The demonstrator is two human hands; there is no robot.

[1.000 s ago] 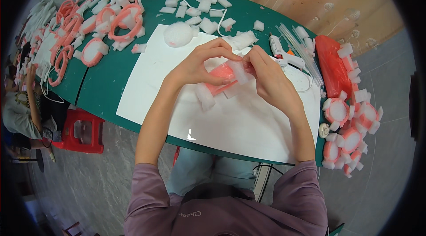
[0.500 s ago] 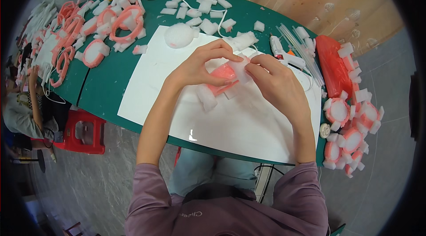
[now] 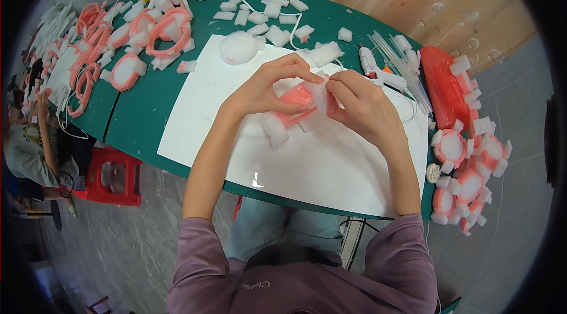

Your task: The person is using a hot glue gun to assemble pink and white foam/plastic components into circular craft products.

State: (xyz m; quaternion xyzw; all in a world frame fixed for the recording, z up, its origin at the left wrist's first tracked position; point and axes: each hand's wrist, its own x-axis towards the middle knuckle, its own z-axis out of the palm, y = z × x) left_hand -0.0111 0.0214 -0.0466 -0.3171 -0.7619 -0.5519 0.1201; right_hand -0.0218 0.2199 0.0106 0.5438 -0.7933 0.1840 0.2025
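My left hand and my right hand meet over a white sheet on the green table. Together they pinch a pink foam ring that has white foam blocks stuck around it. The right thumb and fingers press a white block against the ring's upper right side. The left fingers curl over the ring's top. One more white block of the ring hangs below my left wrist, just above the sheet.
A white glue gun and clear glue sticks lie right of my hands. Finished pink-and-white rings pile at the right edge, more rings and loose white blocks at the left and back. A red stool stands below left, by another person.
My right hand has shifted slightly left and down along the ring, pressing the white block closer. The left hand has barely moved.
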